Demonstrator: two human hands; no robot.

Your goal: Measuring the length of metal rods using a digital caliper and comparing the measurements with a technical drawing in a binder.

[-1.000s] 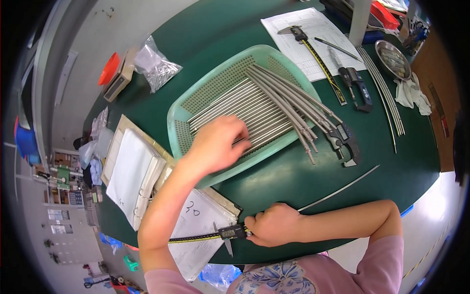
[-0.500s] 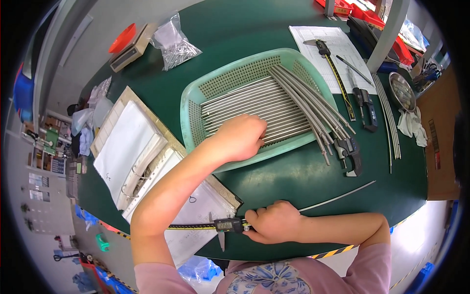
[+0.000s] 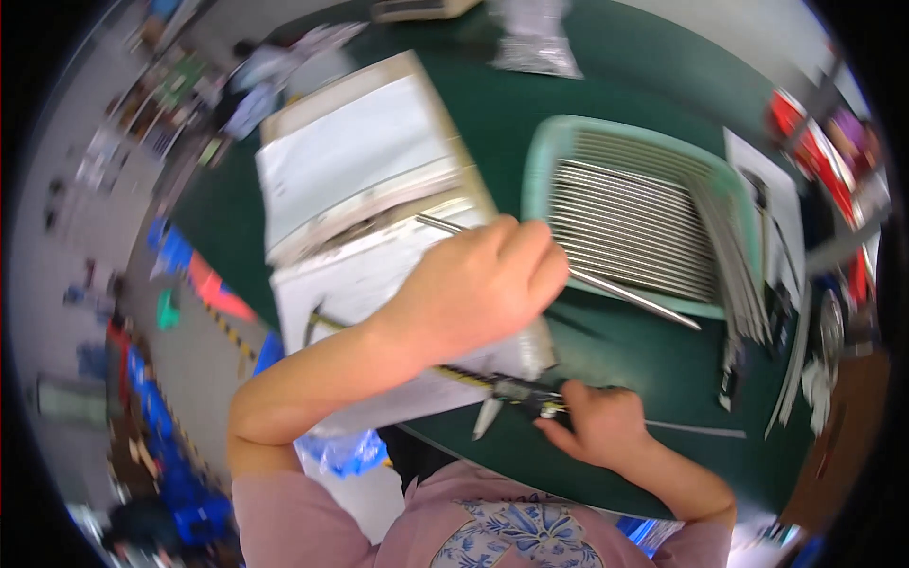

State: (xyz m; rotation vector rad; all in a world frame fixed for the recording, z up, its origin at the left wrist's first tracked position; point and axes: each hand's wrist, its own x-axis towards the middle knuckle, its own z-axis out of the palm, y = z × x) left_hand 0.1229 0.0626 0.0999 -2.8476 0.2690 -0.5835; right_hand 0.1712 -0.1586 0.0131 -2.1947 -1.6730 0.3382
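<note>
My left hand (image 3: 492,289) is closed around a long thin metal rod (image 3: 634,299), lifted above the near left side of the green basket (image 3: 537,180). One end of the rod points over the open binder (image 3: 379,232); the other slants down to the right past the basket's near rim. Close to the table's front edge, my right hand (image 3: 601,424) grips a digital caliper (image 3: 525,391) with a dark display housing. Its scale runs left over the binder pages, partly behind my left forearm. A thin metal strip (image 3: 696,429) extends right from beyond my right hand.
Many parallel rods (image 3: 630,222) lie in the basket, with a bundle (image 3: 731,256) crossing its right rim. Beside it are a dark measuring tool (image 3: 730,371) and paper sheets (image 3: 791,199). A plastic bag (image 3: 535,43) lies behind; a cardboard box (image 3: 838,435) stands right.
My left hand has come out of the basket with a rod and moved toward the binder. The view has swung left, shifting the table rightward. My right hand still grips the caliper.
</note>
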